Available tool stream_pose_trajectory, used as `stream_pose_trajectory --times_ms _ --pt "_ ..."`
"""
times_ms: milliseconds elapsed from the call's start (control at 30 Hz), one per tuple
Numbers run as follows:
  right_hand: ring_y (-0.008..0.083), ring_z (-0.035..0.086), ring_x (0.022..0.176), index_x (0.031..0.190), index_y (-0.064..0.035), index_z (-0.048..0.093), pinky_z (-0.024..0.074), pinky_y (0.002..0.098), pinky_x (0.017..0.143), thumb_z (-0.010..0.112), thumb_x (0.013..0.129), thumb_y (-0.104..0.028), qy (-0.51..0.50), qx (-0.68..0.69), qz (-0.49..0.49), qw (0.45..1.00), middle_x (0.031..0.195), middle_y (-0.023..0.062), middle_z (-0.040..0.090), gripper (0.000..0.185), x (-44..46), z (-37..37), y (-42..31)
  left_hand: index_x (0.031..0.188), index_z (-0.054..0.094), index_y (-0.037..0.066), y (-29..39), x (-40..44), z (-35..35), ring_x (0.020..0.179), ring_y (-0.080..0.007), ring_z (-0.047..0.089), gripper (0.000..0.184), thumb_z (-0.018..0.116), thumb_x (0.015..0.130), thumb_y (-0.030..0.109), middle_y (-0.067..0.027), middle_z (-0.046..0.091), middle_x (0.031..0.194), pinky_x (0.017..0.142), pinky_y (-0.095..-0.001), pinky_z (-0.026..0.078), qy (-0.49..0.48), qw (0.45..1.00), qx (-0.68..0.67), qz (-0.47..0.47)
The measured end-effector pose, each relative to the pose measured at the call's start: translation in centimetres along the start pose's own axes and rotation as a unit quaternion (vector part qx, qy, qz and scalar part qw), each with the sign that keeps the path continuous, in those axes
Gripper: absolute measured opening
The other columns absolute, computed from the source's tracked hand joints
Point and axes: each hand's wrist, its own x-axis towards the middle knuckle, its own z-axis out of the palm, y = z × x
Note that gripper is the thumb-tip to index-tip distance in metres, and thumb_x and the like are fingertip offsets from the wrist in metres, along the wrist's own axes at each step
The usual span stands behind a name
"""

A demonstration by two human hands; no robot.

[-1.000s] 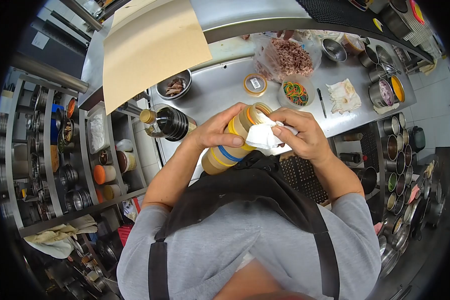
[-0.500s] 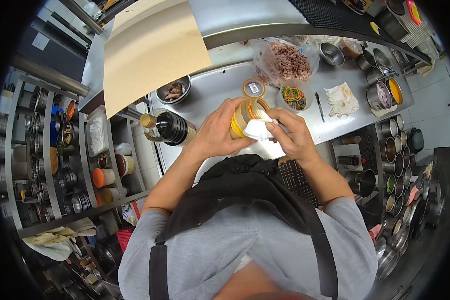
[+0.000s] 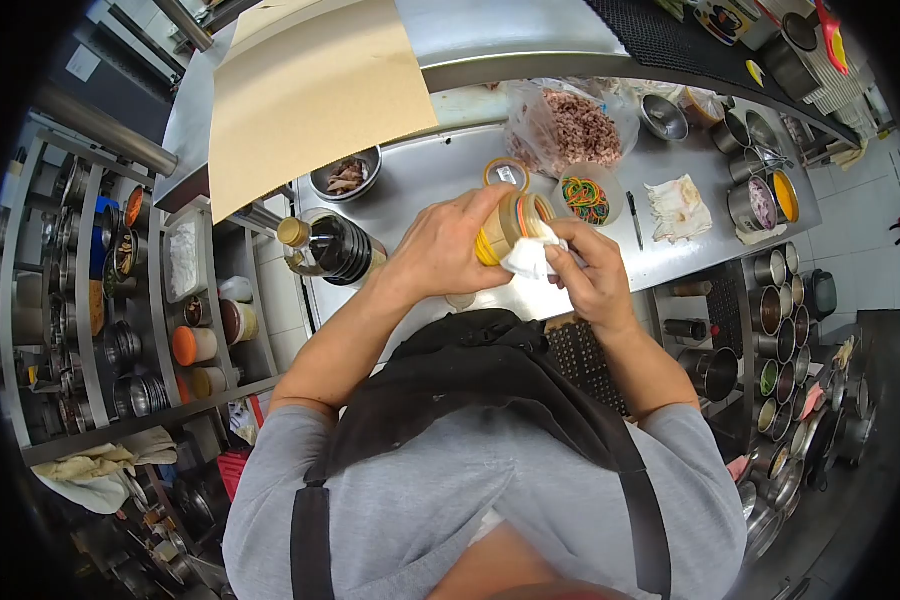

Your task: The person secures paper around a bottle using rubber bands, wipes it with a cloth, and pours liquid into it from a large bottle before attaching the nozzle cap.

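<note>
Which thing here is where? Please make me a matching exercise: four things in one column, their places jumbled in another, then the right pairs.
Things
1. Jar
2. White wipe
3. Heap of multicoloured rubber bands
4. Black pen

Places
A. In the round plastic tub
B. In the person's left hand
C. On the counter, between the tub and a stained white cloth
D. In the person's right hand

Right pairs: 1-B, 2-D, 3-A, 4-C

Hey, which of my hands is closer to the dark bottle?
Your left. The left hand is just right of the dark bottle, around a container; the right hand is farther right, pinching a white wipe.
</note>
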Motion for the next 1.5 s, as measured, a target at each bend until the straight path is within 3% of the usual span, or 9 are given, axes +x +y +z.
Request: stream_pose_trajectory --times_ms 233,300,433,700,933,1000,1133,1300,1500 --pt "0.0146 0.06 0.064 0.105 0.0047 0.062 0.0488 0.0267 0.058 0.061 0.09 -0.003 -0.008 0.016 -0.034 0.999 0.09 0.0118 0.064 0.016 -0.2 -0.3 0.2 0.136 0.043 0.006 0.3 -0.4 -0.9 0.098 -0.0381 0.064 0.086 0.083 0.063 0.029 -0.0203 0.064 0.108 0.083 -0.0442 0.051 0.016 0.999 0.013 0.037" --pt "0.0173 0.062 0.067 0.104 0.004 0.063 0.0493 0.0278 0.06 0.061 0.088 0.0 -0.046 -0.035 -0.141 0.988 0.095 0.0132 0.065 0.016 -0.3 -0.6 -0.3 0.136 0.043 0.006 -0.5 -0.3 -2.8 0.1 -0.0332 0.065 0.084 0.084 0.067 0.031 -0.0172 0.065 0.112 0.086 -0.0392 0.051 -0.079 0.972 -0.22 0.039" --pt "0.0195 0.063 0.07 0.104 0.0036 0.062 0.0494 0.0286 0.062 0.062 0.086 0.001 -0.075 -0.06 -0.196 0.976 0.099 0.0147 0.066 0.018 -0.2 -0.3 -0.5 0.135 0.045 0.005 -0.7 0.0 -3.0 0.098 -0.0302 0.067 0.081 0.082 0.068 0.03 -0.0156 0.067 0.108 0.087 -0.038 0.051 -0.198 0.939 -0.277 0.037" --pt "0.013 0.06 0.065 0.106 0.0046 0.061 0.0485 0.025 0.058 0.06 0.093 -0.006 -0.003 0.03 0.026 0.999 0.089 0.01 0.062 0.017 0.5 1.0 0.7 0.133 0.044 0.005 1.5 -1.2 0.6 0.097 -0.0392 0.062 0.085 0.083 0.06 0.026 -0.0175 0.061 0.109 0.085 -0.0468 0.048 0.038 0.992 0.089 -0.077" --pt "0.0135 0.062 0.071 0.106 0.0052 0.063 0.0504 0.0259 0.058 0.064 0.09 -0.006 -0.041 0.066 -0.046 0.996 0.096 0.0113 0.065 0.02 0.2 -0.2 0.2 0.133 0.045 0.005 0.4 -0.8 -2.3 0.109 -0.037 0.061 0.079 0.082 0.066 0.025 -0.0222 0.061 0.12 0.092 -0.0435 0.048 -0.006 0.997 -0.08 0.01" --pt "0.0131 0.061 0.07 0.107 0.0049 0.063 0.05 0.0256 0.058 0.063 0.091 -0.006 -0.053 0.048 -0.077 0.994 0.095 0.0114 0.065 0.019 0.3 -0.4 0.3 0.134 0.044 0.004 -0.1 -0.4 -3.8 0.11 -0.0356 0.062 0.081 0.081 0.065 0.027 -0.0195 0.062 0.121 0.093 -0.0425 0.048 -0.169 0.952 -0.252 -0.045" --pt "0.011 0.06 0.066 0.108 0.0043 0.062 0.0486 0.0242 0.057 0.061 0.094 -0.007 -0.038 0.038 0.014 0.998 0.089 0.0104 0.065 0.018 0.4 0.0 1.5 0.134 0.044 0.004 0.6 -0.5 -2.2 0.105 -0.0373 0.063 0.083 0.081 0.064 0.027 -0.0183 0.064 0.115 0.09 -0.0443 0.048 -0.162 0.969 -0.149 -0.111" --pt "0.0087 0.06 0.064 0.108 0.0048 0.061 0.0479 0.0236 0.055 0.06 0.095 -0.009 -0.008 0.088 0.07 0.994 0.078 0.0069 0.065 0.019 0.6 1.6 3.7 0.137 0.041 0.006 -0.6 -2.5 2.9 0.084 -0.0376 0.062 0.085 0.078 0.064 0.026 -0.0171 0.062 0.095 0.075 -0.0478 0.046 0.043 0.99 0.115 -0.072" --pt "0.0084 0.061 0.069 0.108 0.0043 0.063 0.0514 0.0241 0.059 0.062 0.093 -0.005 0.129 0.169 0.028 0.977 0.083 0.0057 0.068 0.017 1.0 -0.1 3.2 0.137 0.041 0.006 -2.2 -2.5 2.4 0.102 -0.0386 0.063 0.083 0.08 0.067 0.028 -0.0206 0.063 0.112 0.087 -0.0463 0.049 0.03 0.991 -0.055 -0.12"
